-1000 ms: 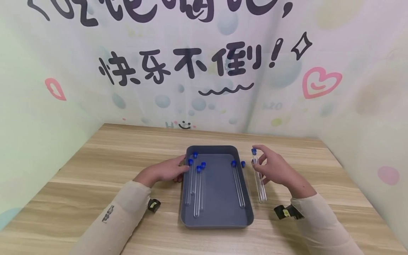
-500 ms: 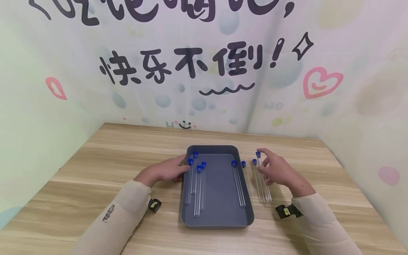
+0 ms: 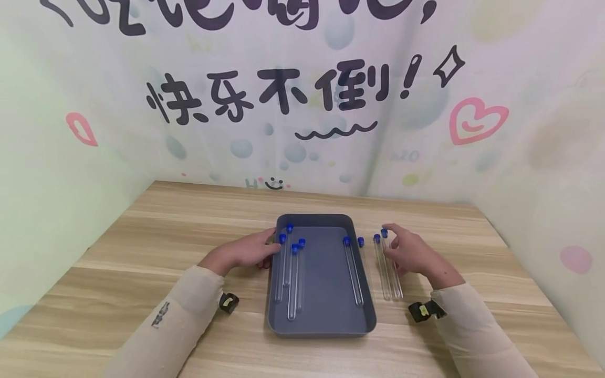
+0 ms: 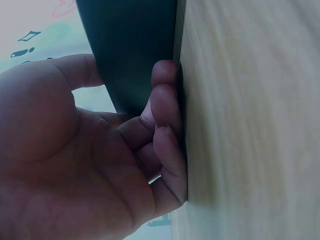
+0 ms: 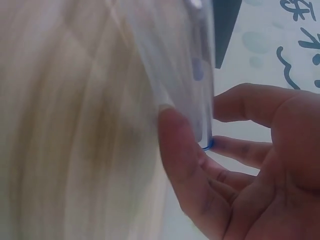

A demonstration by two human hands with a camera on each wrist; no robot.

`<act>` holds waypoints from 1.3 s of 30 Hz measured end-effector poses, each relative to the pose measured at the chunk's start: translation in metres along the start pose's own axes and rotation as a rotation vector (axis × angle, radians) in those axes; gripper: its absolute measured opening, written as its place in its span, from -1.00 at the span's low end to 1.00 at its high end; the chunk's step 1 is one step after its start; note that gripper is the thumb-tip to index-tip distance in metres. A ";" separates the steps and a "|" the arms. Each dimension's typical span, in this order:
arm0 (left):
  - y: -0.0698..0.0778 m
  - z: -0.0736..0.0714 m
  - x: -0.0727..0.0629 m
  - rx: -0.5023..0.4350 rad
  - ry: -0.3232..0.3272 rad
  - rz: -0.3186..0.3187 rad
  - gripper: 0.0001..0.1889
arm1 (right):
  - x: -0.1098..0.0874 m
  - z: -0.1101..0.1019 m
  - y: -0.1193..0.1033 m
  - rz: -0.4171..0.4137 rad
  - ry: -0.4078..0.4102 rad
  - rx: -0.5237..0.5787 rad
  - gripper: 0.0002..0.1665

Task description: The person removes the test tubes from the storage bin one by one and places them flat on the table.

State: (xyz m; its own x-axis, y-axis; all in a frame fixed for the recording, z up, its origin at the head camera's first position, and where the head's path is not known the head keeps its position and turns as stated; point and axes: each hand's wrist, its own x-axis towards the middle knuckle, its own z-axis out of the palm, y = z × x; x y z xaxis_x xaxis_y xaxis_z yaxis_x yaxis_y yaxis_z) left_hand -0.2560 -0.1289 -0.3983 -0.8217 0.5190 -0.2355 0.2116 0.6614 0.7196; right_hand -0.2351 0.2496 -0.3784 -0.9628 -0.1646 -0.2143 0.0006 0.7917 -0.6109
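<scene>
Apparently pinches a tube (image 3: 396, 284) right of centre with right hand (image 3: 412, 253), grips tray (image 3: 323, 294) with left hand (image 3: 249, 252), might slip through loose hold.

Slender transparent tubes with blue caps (image 3: 293, 286) lie lengthwise inside a grey rectangular tray (image 3: 326, 334); others (image 3: 382, 270) are just right of it.

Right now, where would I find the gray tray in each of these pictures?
Head: the gray tray is in the lower middle, slightly right of centre.
Left wrist: the gray tray is the dark panel at the top, left of centre.
Right wrist: the gray tray shows only as a dark strip at the top, right of centre.
Shared landmark: the wooden tabletop.
</scene>
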 end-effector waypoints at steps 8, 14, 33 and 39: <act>0.001 0.000 -0.001 -0.009 -0.002 -0.007 -0.38 | 0.002 0.001 0.004 0.012 -0.009 -0.040 -0.17; 0.001 0.000 -0.001 -0.010 -0.001 -0.003 -0.38 | 0.002 0.001 0.006 0.000 -0.033 -0.036 -0.18; 0.000 -0.001 -0.001 -0.006 0.000 0.017 -0.40 | 0.002 0.002 0.005 0.004 -0.047 -0.039 -0.16; 0.002 -0.002 -0.002 0.013 0.004 0.028 -0.39 | 0.004 0.003 0.007 0.008 -0.044 -0.045 -0.15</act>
State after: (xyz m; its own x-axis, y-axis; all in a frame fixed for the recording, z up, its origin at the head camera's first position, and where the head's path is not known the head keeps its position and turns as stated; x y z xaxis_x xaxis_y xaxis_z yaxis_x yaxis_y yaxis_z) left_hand -0.2548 -0.1300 -0.3951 -0.8173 0.5355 -0.2127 0.2415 0.6536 0.7172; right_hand -0.2380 0.2530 -0.3860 -0.9499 -0.1830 -0.2535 -0.0044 0.8186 -0.5744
